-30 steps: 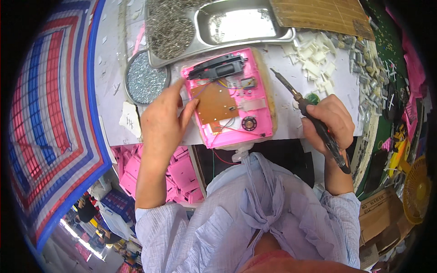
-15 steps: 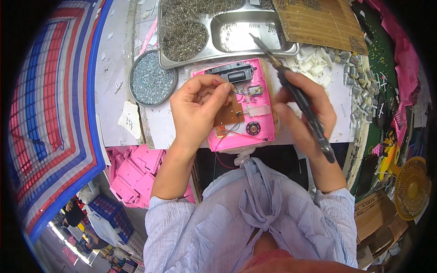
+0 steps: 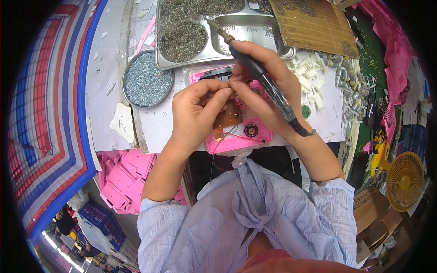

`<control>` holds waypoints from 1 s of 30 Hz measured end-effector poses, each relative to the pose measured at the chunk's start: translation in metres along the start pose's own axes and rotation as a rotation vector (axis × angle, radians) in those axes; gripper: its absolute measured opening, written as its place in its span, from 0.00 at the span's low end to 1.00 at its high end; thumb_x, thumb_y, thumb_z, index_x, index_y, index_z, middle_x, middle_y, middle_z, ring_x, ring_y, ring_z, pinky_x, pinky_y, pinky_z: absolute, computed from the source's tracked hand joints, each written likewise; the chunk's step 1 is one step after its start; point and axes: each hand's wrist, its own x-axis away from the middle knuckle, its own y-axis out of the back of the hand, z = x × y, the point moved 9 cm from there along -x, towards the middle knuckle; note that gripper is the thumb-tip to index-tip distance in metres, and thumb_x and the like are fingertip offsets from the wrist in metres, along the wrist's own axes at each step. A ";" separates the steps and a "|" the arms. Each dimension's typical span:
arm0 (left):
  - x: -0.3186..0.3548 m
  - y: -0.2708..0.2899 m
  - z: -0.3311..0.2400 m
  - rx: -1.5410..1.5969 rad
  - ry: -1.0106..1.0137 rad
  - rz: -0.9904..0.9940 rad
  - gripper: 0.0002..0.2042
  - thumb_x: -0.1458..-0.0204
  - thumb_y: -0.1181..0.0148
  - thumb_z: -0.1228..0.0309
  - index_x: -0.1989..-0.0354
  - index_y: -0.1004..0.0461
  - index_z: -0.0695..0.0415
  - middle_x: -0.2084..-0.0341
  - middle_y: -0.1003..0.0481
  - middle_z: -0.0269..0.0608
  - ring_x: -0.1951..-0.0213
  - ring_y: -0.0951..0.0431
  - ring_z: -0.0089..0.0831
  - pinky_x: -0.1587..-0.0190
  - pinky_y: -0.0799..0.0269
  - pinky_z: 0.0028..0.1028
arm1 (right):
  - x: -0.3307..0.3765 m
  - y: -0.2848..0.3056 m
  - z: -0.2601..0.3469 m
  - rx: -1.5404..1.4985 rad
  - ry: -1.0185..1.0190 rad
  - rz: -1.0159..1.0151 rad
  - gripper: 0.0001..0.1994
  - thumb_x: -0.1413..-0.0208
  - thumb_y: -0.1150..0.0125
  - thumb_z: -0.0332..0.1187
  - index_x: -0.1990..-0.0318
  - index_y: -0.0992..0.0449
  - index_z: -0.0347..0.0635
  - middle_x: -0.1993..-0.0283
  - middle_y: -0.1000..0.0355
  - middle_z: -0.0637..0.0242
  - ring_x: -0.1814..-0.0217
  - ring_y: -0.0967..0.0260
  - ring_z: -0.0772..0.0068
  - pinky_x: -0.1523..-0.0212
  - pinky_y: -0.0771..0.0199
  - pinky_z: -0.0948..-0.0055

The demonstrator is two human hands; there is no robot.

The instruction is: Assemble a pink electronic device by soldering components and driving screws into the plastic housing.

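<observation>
My left hand (image 3: 193,111) is closed in a pinch above a pink plastic housing (image 3: 234,145), at what looks like thin wire ends. My right hand (image 3: 284,84) wraps around a black soldering iron (image 3: 251,65), its metal tip pointing up and left over the steel tray. The right thumb and a fingertip meet the left fingertips, and what lies between them is mostly hidden. Inside the housing sit a brown circuit board (image 3: 225,119) and a small round black speaker (image 3: 251,130), with thin wires beside them. My hands cover the housing's middle.
Beyond the housing stands a steel compartment tray (image 3: 209,52) with many small springs. A round dish of small screws (image 3: 149,79) is at left, cardboard (image 3: 314,27) at the far right. White plastic pieces (image 3: 314,77) and metal cylinders (image 3: 348,84) lie at right. Pink panels (image 3: 125,177) are piled below the table.
My right hand has moved left to meet the left fingertips. The soldering iron has swung left with it, its tip now over the tray. The view has shifted slightly.
</observation>
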 end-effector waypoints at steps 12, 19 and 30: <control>-0.009 -0.001 -0.034 -0.538 -0.315 0.006 0.03 0.52 0.35 0.77 0.73 0.23 0.62 0.75 0.28 0.41 0.73 0.25 0.34 0.70 0.29 0.29 | 0.022 0.027 0.008 0.283 0.171 -0.080 0.26 0.57 0.24 0.24 0.46 0.21 0.43 0.67 0.26 0.65 0.67 0.30 0.67 0.67 0.30 0.72; -0.006 -0.007 -0.029 -0.613 -0.322 -0.012 0.04 0.54 0.35 0.77 0.76 0.25 0.61 0.76 0.28 0.42 0.76 0.25 0.38 0.71 0.29 0.34 | 0.043 0.053 0.016 0.239 0.281 -0.028 0.17 0.54 0.27 0.23 0.54 0.22 0.32 0.74 0.26 0.63 0.77 0.34 0.71 0.75 0.36 0.74; -0.005 -0.007 -0.026 -0.663 -0.352 -0.056 0.06 0.55 0.36 0.77 0.78 0.28 0.61 0.78 0.31 0.42 0.77 0.27 0.40 0.72 0.31 0.36 | 0.056 0.041 0.024 0.248 0.369 0.122 0.17 0.60 0.30 0.20 0.58 0.24 0.35 0.76 0.27 0.64 0.81 0.35 0.68 0.77 0.38 0.71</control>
